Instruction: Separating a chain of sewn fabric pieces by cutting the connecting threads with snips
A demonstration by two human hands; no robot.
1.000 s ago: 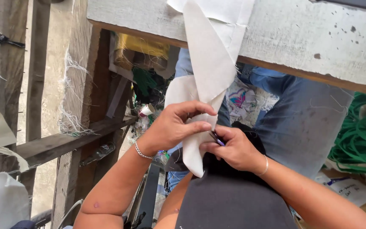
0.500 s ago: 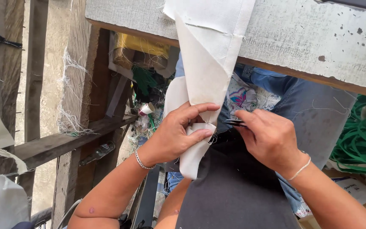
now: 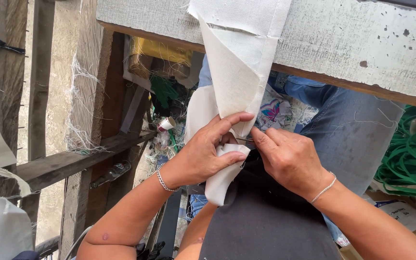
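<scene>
Right hand [image 3: 290, 159] back in close now, pinching a thin needle [image 3: 244, 140] at the white cloth [image 3: 239, 91] (left hand [image 3: 203, 154] gripping the fold).

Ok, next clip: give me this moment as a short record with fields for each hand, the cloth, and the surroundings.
left hand: grips folded white cloth, thumb on top
right hand: pinches a thin needle at the cloth's fold
cloth: hangs down from a pale wooden beam
wrists: a bracelet on each
right side: green cord coils
left side: frayed wooden posts
</scene>
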